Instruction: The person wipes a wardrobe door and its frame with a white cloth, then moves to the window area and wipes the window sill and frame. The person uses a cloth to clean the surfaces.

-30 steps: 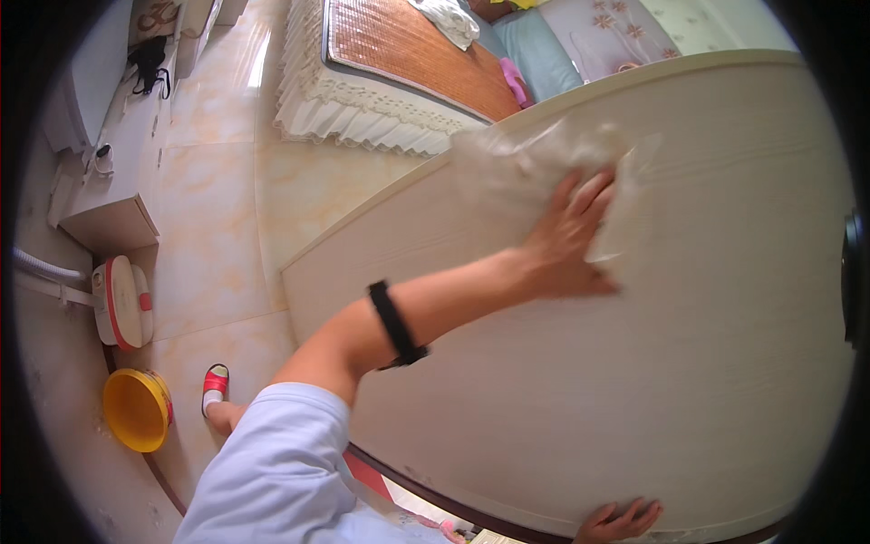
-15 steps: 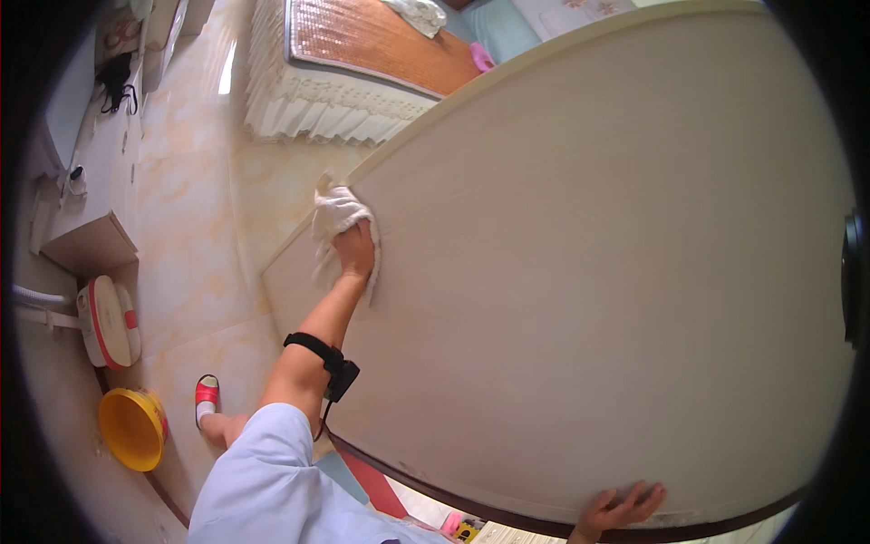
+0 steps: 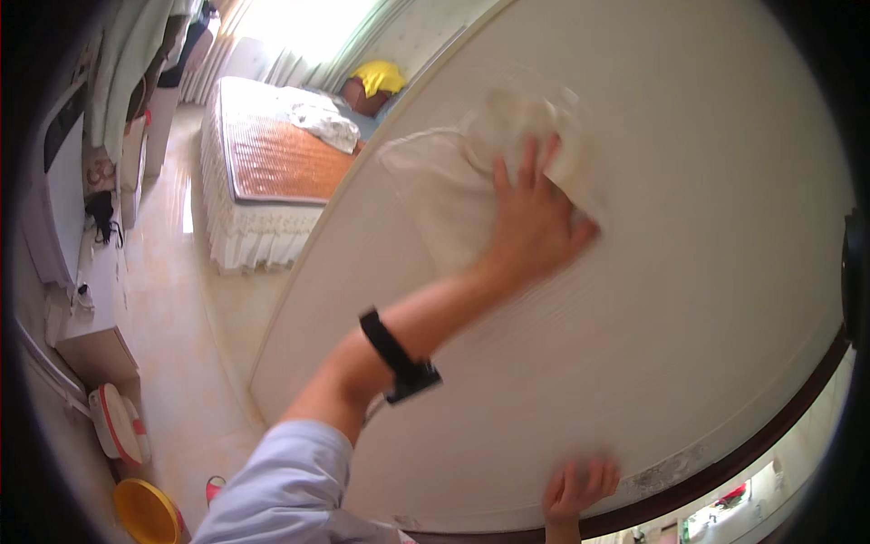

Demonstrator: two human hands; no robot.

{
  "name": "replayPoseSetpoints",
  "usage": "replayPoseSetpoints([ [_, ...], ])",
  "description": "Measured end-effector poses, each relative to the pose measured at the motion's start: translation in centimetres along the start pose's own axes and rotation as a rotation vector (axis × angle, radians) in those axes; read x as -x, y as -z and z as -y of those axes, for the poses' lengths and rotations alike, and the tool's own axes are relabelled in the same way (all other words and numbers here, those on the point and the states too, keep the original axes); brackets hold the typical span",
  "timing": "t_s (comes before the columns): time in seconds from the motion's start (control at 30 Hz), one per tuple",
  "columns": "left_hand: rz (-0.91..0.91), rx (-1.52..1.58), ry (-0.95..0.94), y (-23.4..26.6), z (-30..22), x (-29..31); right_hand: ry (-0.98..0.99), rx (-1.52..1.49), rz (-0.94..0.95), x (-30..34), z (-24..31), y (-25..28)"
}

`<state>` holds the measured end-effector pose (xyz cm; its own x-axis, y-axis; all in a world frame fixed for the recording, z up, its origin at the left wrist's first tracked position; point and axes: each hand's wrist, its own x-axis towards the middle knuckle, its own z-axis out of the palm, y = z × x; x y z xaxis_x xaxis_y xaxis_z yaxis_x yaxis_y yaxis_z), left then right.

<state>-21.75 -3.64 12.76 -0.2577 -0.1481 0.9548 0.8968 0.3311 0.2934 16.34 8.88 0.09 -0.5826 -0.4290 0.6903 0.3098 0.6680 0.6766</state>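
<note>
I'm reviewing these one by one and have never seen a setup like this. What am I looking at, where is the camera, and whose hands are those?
There is no machine here: a person works with two bare hands. The camera sits on their head and looks down through a wide fisheye lens, so straight edges bend. The large surface is a pale panel with a dark edge strip and grey marks beside it. The left hand, its forearm wearing a black strap, presses a whitish cloth against the panel. The right hand, blurred, is at the panel's lower part. Beyond are a bed and a yellow basin.
</note>
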Motion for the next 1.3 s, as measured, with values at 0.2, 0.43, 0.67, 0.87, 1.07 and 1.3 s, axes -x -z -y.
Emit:
replayPoseSetpoints([
  [0.2,0.34,0.193,-0.167,7.3,-9.1,22.7,0.0,-0.174,-0.148,1.1,-0.2,-0.7],
  [0.43,1.522,0.281,-0.156,8.7,-19.2,26.2,-0.098,-0.476,-0.251,0.7,-1.1,-1.1],
  [0.67,0.995,0.519,-0.277,7.6,-17.5,14.0,-0.289,-0.645,-0.503,0.5,-0.9,-2.2],
  [0.87,0.478,0.242,0.126,4.8,-2.1,10.5,-0.337,-0.541,-0.413,2.8,0.2,-3.2],
  [1.07,0.561,-0.371,0.285,2.3,18.6,10.9,-0.474,-0.39,-0.405,2.0,0.7,-1.0],
  [1.3,0.382,-0.344,0.334,3.0,24.7,10.3,-0.545,-0.213,-0.5,0.7,0.3,-1.3],
])
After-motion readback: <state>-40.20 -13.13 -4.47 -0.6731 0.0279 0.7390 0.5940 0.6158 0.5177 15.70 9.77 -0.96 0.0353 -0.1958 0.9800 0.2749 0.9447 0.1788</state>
